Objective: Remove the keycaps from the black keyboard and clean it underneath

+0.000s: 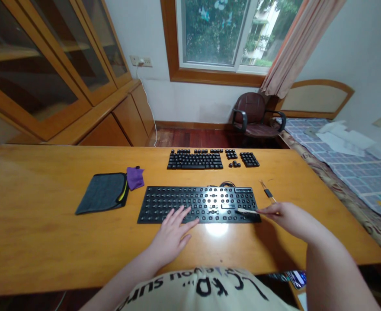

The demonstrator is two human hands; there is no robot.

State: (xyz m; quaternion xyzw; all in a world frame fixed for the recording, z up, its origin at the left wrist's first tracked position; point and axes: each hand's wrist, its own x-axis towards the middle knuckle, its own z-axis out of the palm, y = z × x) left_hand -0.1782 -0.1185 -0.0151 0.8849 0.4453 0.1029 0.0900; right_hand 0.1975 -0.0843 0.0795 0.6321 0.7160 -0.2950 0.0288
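A black keyboard base with its keycaps off lies flat on the desk in front of me. My left hand rests on its lower edge, fingers spread. In my right hand is a small brush with a pale handle and dark head, pinched by its end. The brush head is over the lower right part of the base; whether it touches is too small to tell. Beyond the base, black keycaps stand in keyboard order. A keycap puller with wire prongs lies right of the base.
On the left of the wooden desk lie a grey pouch and a purple cloth. The keyboard's cable is coiled behind the base. Past the desk are an office chair and a bed.
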